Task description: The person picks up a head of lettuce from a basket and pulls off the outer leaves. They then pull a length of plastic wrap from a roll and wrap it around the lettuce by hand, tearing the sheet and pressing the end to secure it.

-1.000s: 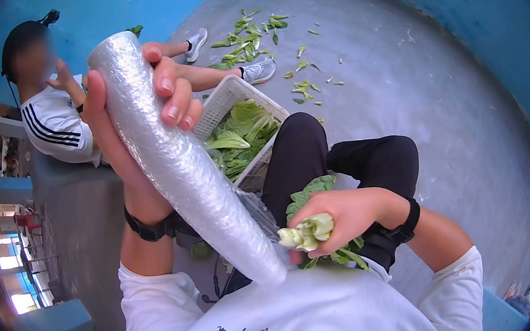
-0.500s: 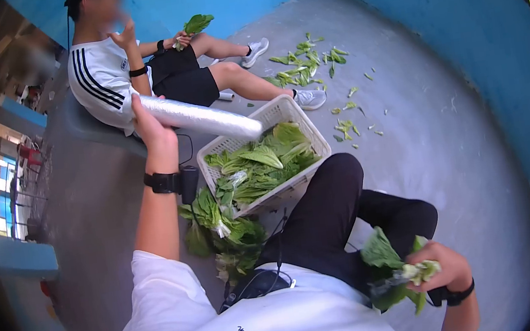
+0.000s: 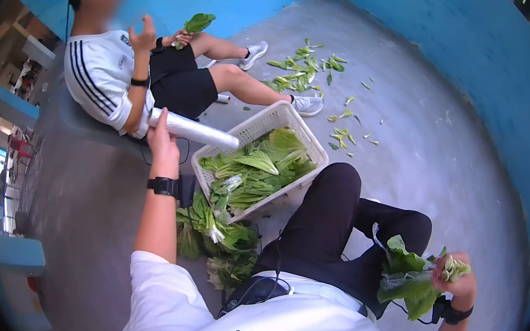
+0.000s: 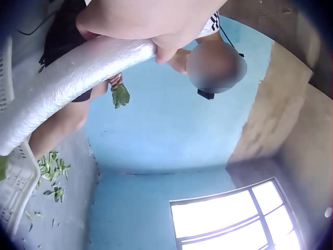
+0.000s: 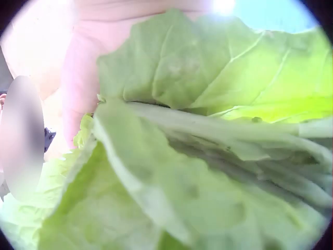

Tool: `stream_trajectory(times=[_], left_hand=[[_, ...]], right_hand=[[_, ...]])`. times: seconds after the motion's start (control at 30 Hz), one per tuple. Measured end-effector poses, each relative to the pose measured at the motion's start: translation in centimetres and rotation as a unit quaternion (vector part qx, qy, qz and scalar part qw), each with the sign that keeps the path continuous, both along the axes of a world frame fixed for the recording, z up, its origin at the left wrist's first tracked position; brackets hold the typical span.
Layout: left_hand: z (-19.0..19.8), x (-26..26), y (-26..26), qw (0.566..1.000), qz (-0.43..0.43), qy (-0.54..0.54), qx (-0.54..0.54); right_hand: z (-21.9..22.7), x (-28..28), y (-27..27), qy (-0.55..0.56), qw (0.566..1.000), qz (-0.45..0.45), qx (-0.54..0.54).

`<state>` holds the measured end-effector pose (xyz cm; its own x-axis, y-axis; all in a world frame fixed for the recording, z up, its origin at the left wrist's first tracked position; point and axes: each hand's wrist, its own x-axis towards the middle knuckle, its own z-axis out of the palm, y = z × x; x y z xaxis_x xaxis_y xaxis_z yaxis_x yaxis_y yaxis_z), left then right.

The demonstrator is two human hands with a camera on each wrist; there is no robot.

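Note:
The left hand (image 3: pixel 162 145) grips one end of a roll of clear plastic film (image 3: pixel 198 131), whose other end reaches over the crate's back left rim. In the left wrist view the film roll (image 4: pixel 62 83) slants down from the hand (image 4: pixel 140 18). At the lower right, the right hand (image 3: pixel 457 277) holds a bunch of leafy greens (image 3: pixel 411 280) by the stems, with clear film around part of the leaves. Large leaves (image 5: pixel 156 177) cover much of the right wrist view, partly hiding the palm (image 5: pixel 104 47).
A white plastic crate (image 3: pixel 313 144) of greens stands on the floor before the knees. More greens (image 3: pixel 221 237) lie beside it. Loose leaves (image 3: pixel 300 72) are scattered near a blue wall (image 3: pixel 421 34). A seated person (image 3: pixel 102 79) at the left holds a leaf (image 3: pixel 200 22).
The film roll has moved from close to the chest out toward the crate and the seated person. The right hand has gone outward to the lower right with its greens.

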<state>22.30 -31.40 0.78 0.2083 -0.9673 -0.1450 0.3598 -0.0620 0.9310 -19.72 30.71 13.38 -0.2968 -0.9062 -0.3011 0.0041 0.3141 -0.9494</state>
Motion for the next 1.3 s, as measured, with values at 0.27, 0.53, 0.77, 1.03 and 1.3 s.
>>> stream_trajectory(times=[0.27, 0.53, 0.77, 1.03, 1.3], left_hand=[[3.2, -0.1, 0.8, 0.958, -0.016, -0.193, -0.211], [3.8, -0.4, 0.7, 0.936, -0.013, -0.263, -0.232], [2.6, -0.5, -0.3, 0.942, -0.026, -0.274, -0.191], [1.2, -1.3, -0.8, 0.891, -0.084, -0.385, -0.225], [7.3, -17.2, 21.8, 0.762, -0.588, -0.092, -0.255]], right_hand=[[0.7, 1.3, 0.0, 0.005, 0.999, -0.039, -0.018], [-1.0, 1.5, 2.1, -0.057, 0.986, -0.138, -0.072], [-1.3, 1.9, 3.2, -0.072, 0.982, -0.149, -0.097], [-0.8, 2.7, 3.5, -0.074, 0.972, -0.192, -0.112], [2.1, 6.0, 0.9, -0.123, 0.913, -0.344, -0.182]])
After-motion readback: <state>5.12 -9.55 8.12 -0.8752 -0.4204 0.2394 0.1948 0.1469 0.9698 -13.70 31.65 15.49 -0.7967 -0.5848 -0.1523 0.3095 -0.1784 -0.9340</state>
